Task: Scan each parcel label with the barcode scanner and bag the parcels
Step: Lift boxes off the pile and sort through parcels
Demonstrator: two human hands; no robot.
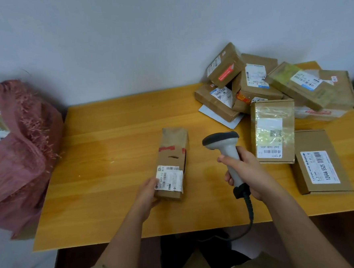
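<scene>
Right hand (244, 172) grips scanner (225, 149) handle; left hand (148, 190) holds near end of parcel (173, 165), mid-table (111, 159). Risk: scanner head aimed beyond label (170, 179), so no read likely; creased, peeling label may misread. Parcel: worn brown box, red tape. Unscanned pile (273, 89) far right; bag (20, 155) left.

- A wooden table (113, 138) with a yellow-orange top stands against a pale wall.
- A long cardboard parcel (172, 161) lies near the middle, its white label (169, 179) facing up at the near end.
- A taped carton (273, 131) and a flat brown box (318, 161) lie side by side on the right.
- A heap of parcels (273, 83) fills the far right corner, over a white envelope (218, 115).
</scene>
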